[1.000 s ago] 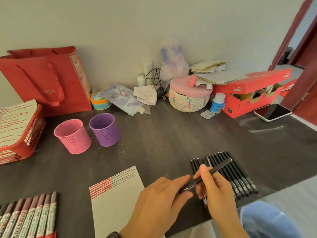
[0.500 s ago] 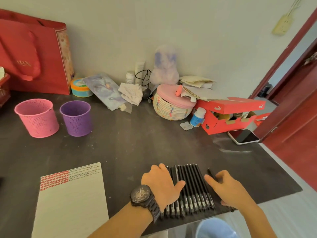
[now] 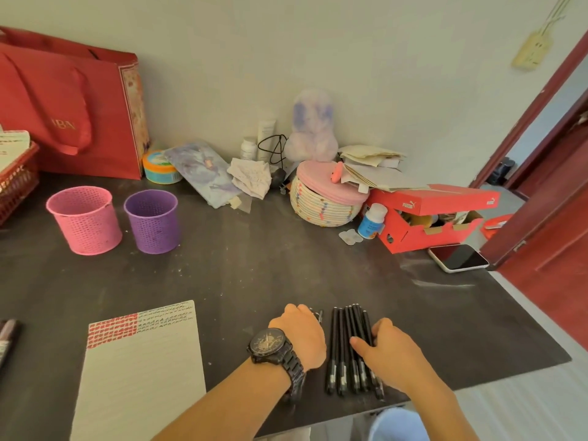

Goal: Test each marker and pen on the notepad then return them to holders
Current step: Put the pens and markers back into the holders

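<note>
Leftmost, a few markers (image 3: 7, 337) lay at the table's (image 3: 254, 275) edge, mostly cut off. Behind them sat a red basket (image 3: 17, 186) and a red bag (image 3: 73, 103) against the wall. Next came the pink holder (image 3: 84, 221) and the purple holder (image 3: 152, 222), upright, just beside each other, nothing showing inside either. Nearer the front edge lay the notepad (image 3: 140, 377), flat, with rows of red and black marks along its top. Right of it the left hand (image 3: 300, 335), with a dark watch (image 3: 270, 345) on its wrist, rested knuckles up on the table, fingers curled under; a pen tip poked out beyond it, but I could not tell whether it held anything. The pens (image 3: 342, 348) lay in a tight row just beside it. The right hand (image 3: 391, 351) lay over their right side, thumb across the barrels and fingers bent round the row's outer edge, gripping them loosely. Further back right stood a shoebox (image 3: 426, 224), with a phone (image 3: 458, 257) near it.
</note>
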`<state>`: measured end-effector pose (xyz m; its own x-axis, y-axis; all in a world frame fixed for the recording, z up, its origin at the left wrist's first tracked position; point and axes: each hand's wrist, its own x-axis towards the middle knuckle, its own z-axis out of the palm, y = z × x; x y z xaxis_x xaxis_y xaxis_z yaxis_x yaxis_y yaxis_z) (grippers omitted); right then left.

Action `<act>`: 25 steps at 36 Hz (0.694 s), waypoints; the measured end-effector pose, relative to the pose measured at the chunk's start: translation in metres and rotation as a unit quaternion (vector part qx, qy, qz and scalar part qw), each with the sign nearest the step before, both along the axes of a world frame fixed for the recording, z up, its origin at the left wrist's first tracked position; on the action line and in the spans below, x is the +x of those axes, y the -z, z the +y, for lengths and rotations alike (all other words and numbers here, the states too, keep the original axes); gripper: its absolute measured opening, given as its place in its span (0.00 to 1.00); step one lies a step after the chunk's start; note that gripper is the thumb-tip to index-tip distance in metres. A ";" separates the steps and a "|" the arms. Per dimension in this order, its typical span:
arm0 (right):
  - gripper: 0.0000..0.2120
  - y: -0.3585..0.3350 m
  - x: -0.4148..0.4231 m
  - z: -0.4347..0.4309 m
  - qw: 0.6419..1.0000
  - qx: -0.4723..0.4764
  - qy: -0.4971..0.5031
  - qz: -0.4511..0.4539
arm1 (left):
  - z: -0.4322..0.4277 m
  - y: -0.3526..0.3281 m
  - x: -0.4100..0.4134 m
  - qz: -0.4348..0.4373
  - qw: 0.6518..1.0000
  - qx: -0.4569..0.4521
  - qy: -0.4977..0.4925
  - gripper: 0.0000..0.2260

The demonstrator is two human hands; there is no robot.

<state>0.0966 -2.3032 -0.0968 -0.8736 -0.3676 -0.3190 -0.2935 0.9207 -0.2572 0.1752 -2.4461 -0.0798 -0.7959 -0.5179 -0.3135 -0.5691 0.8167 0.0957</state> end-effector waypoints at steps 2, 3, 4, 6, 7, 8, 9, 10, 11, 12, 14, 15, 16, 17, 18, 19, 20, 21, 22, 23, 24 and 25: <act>0.15 0.000 0.000 -0.003 1.000 0.003 -0.009 0.001 | -0.003 0.008 0.004 0.014 0.998 -0.022 0.062 0.09; 0.13 -0.001 0.001 -0.005 1.000 0.005 -0.011 -0.001 | -0.004 0.013 0.005 0.019 0.996 -0.032 0.081 0.09; 0.12 -0.001 0.001 -0.007 1.000 0.009 -0.013 -0.004 | -0.005 0.017 0.006 0.023 0.995 -0.038 0.090 0.10; 0.11 -0.005 0.001 -0.009 1.000 0.019 -0.017 -0.008 | -0.004 0.025 0.005 0.023 0.993 -0.048 0.109 0.11; 0.11 -0.007 0.000 -0.010 0.999 0.025 -0.020 -0.011 | -0.004 0.026 0.005 0.025 0.992 -0.049 0.114 0.11; 0.11 -0.009 0.000 -0.011 0.999 0.033 -0.022 -0.016 | -0.005 0.027 0.004 0.034 0.993 -0.041 0.109 0.11; 0.11 -0.012 0.000 -0.012 0.999 0.042 -0.023 -0.021 | -0.007 0.026 0.004 0.049 0.994 -0.028 0.096 0.11; 0.11 -0.014 0.001 -0.013 0.998 0.050 -0.024 -0.024 | -0.009 0.026 0.004 0.063 0.995 -0.012 0.083 0.11; 0.12 -0.015 0.002 -0.016 0.998 0.057 -0.026 -0.027 | -0.012 0.024 0.004 0.077 0.994 0.005 0.072 0.10; 0.12 -0.017 0.003 -0.019 0.997 0.067 -0.028 -0.028 | -0.016 0.023 0.004 0.089 0.994 0.025 0.062 0.10; 0.13 -0.017 0.005 -0.027 0.995 0.090 -0.021 -0.026 | -0.025 0.018 0.004 0.102 0.991 0.077 0.041 0.10; 0.14 -0.016 0.007 -0.032 0.995 0.099 -0.012 -0.018 | -0.032 0.014 0.004 0.105 0.988 0.108 0.032 0.10; 0.14 -0.015 0.008 -0.036 0.995 0.104 -0.002 -0.006 | -0.040 0.010 0.004 0.107 0.983 0.145 0.025 0.10; 0.14 -0.014 0.008 -0.039 0.995 0.100 0.009 0.007 | -0.048 0.005 0.005 0.109 0.976 0.185 0.022 0.11; 0.12 -0.013 0.007 -0.041 0.996 0.089 0.020 0.018 | -0.059 0.001 0.006 0.115 0.967 0.226 0.023 0.10; 0.10 -0.013 0.005 -0.042 0.996 0.073 0.030 0.027 | -0.070 -0.005 0.008 0.128 0.955 0.265 0.027 0.09; 0.08 -0.014 0.001 -0.042 0.997 0.056 0.038 0.033 | -0.082 -0.009 0.010 0.146 0.941 0.302 0.030 0.08; 0.07 -0.014 -0.005 -0.042 0.998 0.029 0.050 0.034 | -0.094 -0.015 0.013 0.167 0.925 0.339 0.027 0.08; 0.06 -0.015 -0.011 -0.041 0.997 -0.017 0.068 0.022 | -0.106 -0.020 0.016 0.191 0.907 0.375 0.014 0.08; 0.06 -0.017 -0.017 -0.043 0.993 -0.076 0.086 -0.005 | -0.118 -0.026 0.019 0.222 0.885 0.410 -0.007 0.08; 0.07 -0.021 -0.021 -0.047 0.985 -0.136 0.105 -0.033 | -0.130 -0.032 0.022 0.259 0.860 0.438 -0.032 0.08; 0.06 -0.026 -0.024 -0.054 0.972 -0.193 0.126 -0.048 | -0.143 -0.037 0.024 0.299 0.837 0.455 -0.059 0.07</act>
<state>0.0721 -2.3573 -0.0708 -0.9246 -0.2548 -0.2831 -0.0297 0.7893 -0.6133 0.1993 -2.5891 -0.0429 -0.9117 -0.3665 -0.1856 -0.2692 0.1917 0.9438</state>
